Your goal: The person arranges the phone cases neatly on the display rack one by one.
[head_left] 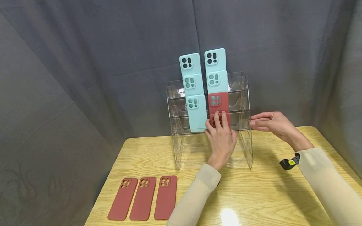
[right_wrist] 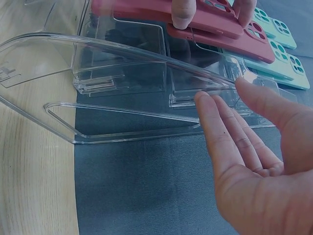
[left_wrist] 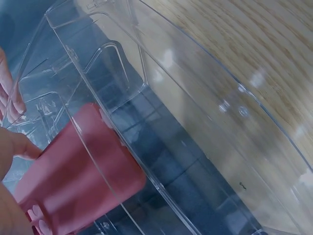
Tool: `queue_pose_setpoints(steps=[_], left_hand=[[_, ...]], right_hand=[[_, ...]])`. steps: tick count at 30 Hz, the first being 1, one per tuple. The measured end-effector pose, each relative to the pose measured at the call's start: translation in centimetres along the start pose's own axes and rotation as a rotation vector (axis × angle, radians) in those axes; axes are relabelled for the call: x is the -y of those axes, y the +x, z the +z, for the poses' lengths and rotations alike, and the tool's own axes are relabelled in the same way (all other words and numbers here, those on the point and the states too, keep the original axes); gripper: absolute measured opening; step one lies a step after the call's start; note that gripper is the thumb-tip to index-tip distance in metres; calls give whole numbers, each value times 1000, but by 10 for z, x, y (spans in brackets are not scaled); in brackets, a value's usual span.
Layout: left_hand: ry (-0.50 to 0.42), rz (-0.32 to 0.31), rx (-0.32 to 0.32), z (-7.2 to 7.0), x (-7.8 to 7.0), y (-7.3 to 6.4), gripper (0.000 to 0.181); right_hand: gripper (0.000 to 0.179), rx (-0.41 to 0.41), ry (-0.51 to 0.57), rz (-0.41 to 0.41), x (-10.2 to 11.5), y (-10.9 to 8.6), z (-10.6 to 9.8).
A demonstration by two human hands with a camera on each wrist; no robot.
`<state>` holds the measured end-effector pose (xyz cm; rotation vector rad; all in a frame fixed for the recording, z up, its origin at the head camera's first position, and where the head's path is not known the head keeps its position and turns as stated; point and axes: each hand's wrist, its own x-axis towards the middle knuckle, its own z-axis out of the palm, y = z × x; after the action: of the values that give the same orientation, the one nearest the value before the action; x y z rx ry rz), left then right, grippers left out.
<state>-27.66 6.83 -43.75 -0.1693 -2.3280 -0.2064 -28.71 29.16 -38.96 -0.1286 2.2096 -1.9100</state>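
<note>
In the head view my left hand (head_left: 221, 138) grips a red phone case (head_left: 212, 121) low in the right column of a clear display rack (head_left: 175, 138). Its thumb and fingers hold the case's edges; the left wrist view shows the case's lower end (left_wrist: 105, 161) behind a clear panel. Directly above it in that column stands another red phone case (head_left: 219, 105). At the rack's right side, my right hand (head_left: 272, 124) pinches the clear side panel (right_wrist: 146, 54) between thumb and fairly straight fingers. Light blue phone cases (head_left: 197, 116) stand in the tiers beside and above.
Three red phone cases (head_left: 142, 199) lie in a row on the wooden table (head_left: 254, 194), left of my left forearm. A grey curtain (head_left: 141, 62) hangs behind the rack. A black strap device (head_left: 289, 161) sits at my right wrist.
</note>
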Motion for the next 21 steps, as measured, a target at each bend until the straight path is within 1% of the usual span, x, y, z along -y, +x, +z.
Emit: queue_pose_setpoints(steps=[5,7,9,12,13,15,18,19,21], left_hand=[[29,-1,65,-6,5,-6,87],[21,-18,65,-12,11,-11,90],[-5,-35,43,-19,19,-15,89],[-62,-42,10,-31,36,-19,81],[-76,-39,8,-35,44,-20,76],[-106,-41,24,-41,59,-20,67],[-176,-61,79,-51,84,-22,53],[-215,-76,104,-54,93,-23,48],[-294,-121,173,-60,108,-29,42]], right_hand=[[61,-7,-13,-1,1,-1,1],[62,-2,-11,2,1,-1,2],[63,5,-7,7,2,-1,3],[66,8,-4,12,4,-1,4],[67,6,-10,15,5,-2,4],[69,3,-31,19,7,-3,3],[71,1,-51,20,7,-5,2],[71,0,-59,21,7,-5,2],[70,2,-61,14,5,-5,2]])
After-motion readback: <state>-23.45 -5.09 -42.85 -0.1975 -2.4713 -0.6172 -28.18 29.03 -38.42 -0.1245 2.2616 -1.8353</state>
